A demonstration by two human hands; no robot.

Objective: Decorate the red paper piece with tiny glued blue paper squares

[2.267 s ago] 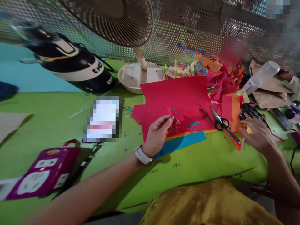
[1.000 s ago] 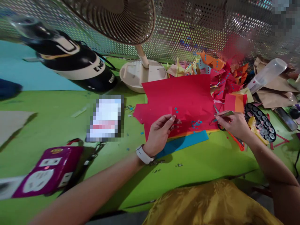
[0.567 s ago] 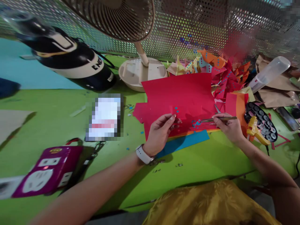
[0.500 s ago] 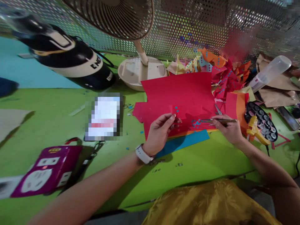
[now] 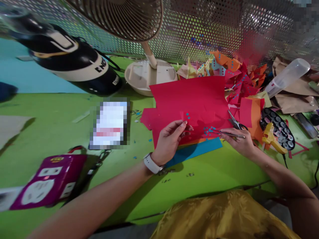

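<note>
My left hand (image 5: 172,137) pinches the edge of a small red paper piece (image 5: 187,123) that carries a few blue dots. That piece is held over a large red sheet (image 5: 189,94). My right hand (image 5: 239,141) grips metal tweezers (image 5: 231,134), their tips pointing left at a cluster of small blue paper bits (image 5: 208,130) on the red sheet. Under the red sheet's front edge a blue paper strip (image 5: 196,152) sticks out. Scissors (image 5: 235,122) lie just beyond my right hand.
A fan base (image 5: 139,78), a large bottle (image 5: 82,63) and a phone (image 5: 109,122) stand or lie to the left, with a purple pouch (image 5: 52,179) nearer. A yellow glue gun (image 5: 270,136), a black palette (image 5: 279,127) and folded paper pieces (image 5: 239,79) are on the right.
My right hand has shifted slightly down and left, and the tweezers now slope down to the right. More of the scissors shows. My left hand has stayed in place.
</note>
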